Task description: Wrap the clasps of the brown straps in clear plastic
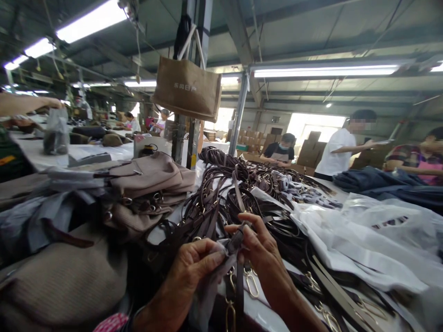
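Observation:
My left hand [194,272] and my right hand [252,244] meet low in the middle of the view, pinching a dark brown strap [237,240] between their fingers. A piece of grey wrapping [211,281] hangs from the left hand's grip. Below the hands dangle gold oval metal links [252,283] on strap ends. Just ahead lies a tangled heap of dark brown straps with metal buckles [221,203]. Taupe bags with metal fittings [145,180] are stacked left of the heap, and my fingers do not touch them.
Crinkled white plastic sheeting [363,240] covers the table's right side, beside a dark blue fabric pile [380,184]. A jute tote bag [187,87] hangs from a post. Several co-workers [346,147] stand beyond, near cardboard boxes [309,152].

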`<state>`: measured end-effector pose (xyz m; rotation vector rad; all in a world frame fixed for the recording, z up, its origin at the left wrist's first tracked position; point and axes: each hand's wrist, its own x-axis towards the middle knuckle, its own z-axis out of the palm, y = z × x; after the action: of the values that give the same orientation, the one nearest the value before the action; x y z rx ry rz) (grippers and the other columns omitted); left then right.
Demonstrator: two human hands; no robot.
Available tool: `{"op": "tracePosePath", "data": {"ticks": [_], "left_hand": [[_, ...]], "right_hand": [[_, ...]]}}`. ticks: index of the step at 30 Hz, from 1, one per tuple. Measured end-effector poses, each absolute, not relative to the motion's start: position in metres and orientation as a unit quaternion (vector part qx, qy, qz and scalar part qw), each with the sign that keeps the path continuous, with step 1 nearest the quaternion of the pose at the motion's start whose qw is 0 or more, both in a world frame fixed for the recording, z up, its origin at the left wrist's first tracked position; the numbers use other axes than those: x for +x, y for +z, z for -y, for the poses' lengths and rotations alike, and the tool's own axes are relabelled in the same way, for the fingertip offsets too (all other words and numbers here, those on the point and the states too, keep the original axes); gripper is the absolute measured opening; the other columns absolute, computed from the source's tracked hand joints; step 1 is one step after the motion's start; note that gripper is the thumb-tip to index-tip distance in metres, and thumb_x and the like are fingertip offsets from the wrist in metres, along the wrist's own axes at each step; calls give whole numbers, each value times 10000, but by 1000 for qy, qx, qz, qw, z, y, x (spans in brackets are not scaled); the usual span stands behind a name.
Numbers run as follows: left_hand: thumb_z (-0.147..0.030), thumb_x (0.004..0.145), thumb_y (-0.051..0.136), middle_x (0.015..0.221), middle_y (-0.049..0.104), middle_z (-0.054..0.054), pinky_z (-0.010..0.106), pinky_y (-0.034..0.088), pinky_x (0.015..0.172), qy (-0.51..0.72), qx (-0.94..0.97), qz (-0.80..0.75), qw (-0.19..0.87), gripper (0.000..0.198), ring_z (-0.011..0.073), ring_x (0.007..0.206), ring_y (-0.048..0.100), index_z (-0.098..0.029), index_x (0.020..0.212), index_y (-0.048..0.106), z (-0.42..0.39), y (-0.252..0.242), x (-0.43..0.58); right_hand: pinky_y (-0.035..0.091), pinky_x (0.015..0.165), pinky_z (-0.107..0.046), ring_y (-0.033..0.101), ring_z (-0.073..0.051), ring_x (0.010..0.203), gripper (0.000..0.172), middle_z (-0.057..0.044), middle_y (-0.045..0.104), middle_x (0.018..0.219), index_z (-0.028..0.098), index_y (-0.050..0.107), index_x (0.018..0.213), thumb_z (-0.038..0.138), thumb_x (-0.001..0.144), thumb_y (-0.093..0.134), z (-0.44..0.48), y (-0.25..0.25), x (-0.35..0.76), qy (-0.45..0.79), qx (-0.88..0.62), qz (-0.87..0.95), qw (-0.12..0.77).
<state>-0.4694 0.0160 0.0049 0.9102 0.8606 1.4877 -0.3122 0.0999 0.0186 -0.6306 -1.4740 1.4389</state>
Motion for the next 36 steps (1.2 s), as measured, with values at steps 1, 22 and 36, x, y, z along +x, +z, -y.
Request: {"op": "tracePosePath", "data": {"ticks": [1,22,36], "left_hand": [[-419,768,880,636,598,-11,169,383,523,631,398,-376,550,335,72,551,486,-131,752,711,-13,4,-472],[-146,583,907,669,698,22,197,432,560,591,408,-358,597,230,115,589,577,-128,753,753,10,6,-478],[-344,742,898,769,692,52,202,449,599,606,379,-327,618,307,108,621,577,-106,880,764,-6,5,-483]], "right_hand": [[413,520,-205,613,-126,652,514,-49,733,1007,261,513,1186,582,863,753,-102,12,-311,631,-265,532,499],[444,506,-197,579,-102,572,211,-41,735,805,169,702,860,316,799,840,-94,96,-323,605,-149,663,414],[482,635,-243,603,-140,672,236,-30,686,753,143,773,860,300,728,890,-86,58,-326,672,-143,652,322]]}}
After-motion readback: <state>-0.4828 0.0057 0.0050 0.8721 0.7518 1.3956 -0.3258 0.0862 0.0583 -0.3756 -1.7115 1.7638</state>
